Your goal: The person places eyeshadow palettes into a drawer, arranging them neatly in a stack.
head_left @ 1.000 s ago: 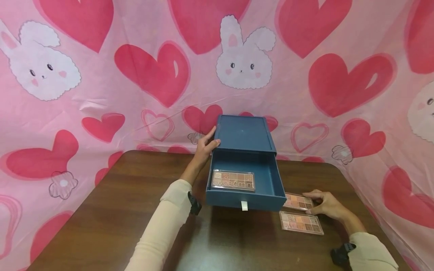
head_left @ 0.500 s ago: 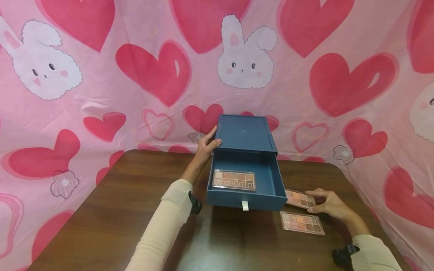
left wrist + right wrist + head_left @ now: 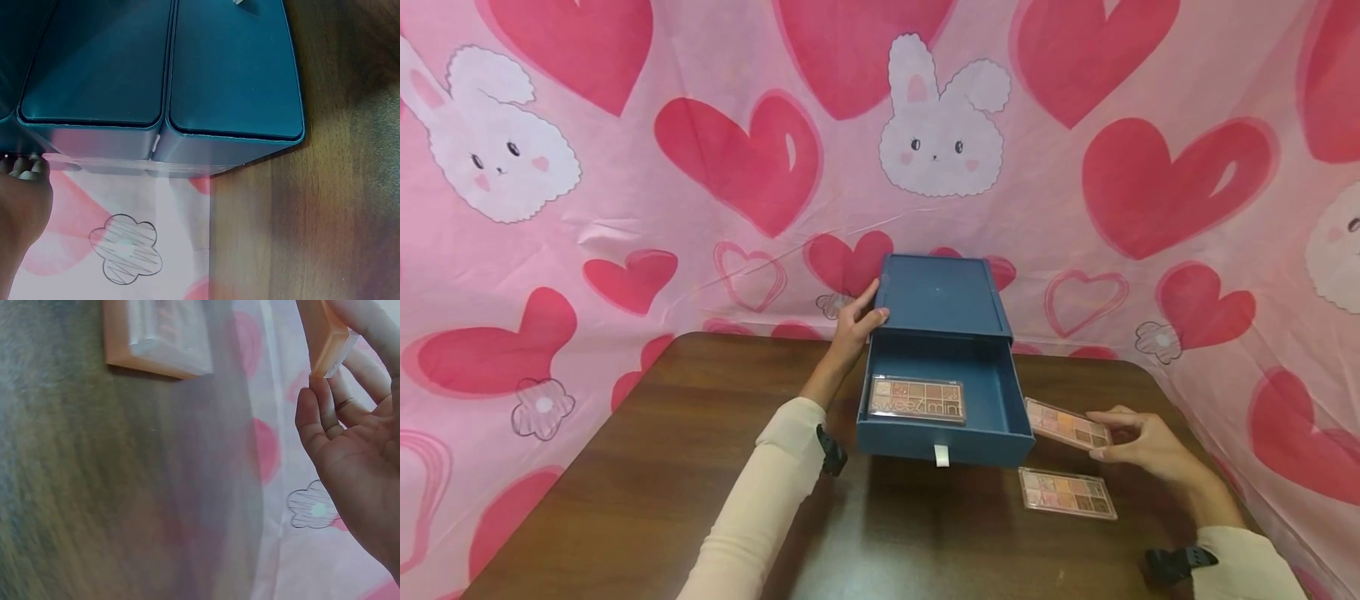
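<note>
While the left hand (image 3: 853, 322) grips the blue cabinet (image 3: 940, 293), apparently to steady it, the right hand (image 3: 1142, 443) pinches one palette (image 3: 1063, 423) by its end near the right edge of the open drawer (image 3: 898, 440). Second palette (image 3: 1067, 493): tabletop (image 3: 700, 433), toward right edge. Third palette (image 3: 917, 400): drawer's front left corner.

I see blue boxes (image 3: 112, 69) lined along the top, the left grip (image 3: 24, 203) at the left edge just below, flowered pink cloth (image 3: 178, 244) lower left, the wooden desk (image 3: 300, 219) down the right.
</note>
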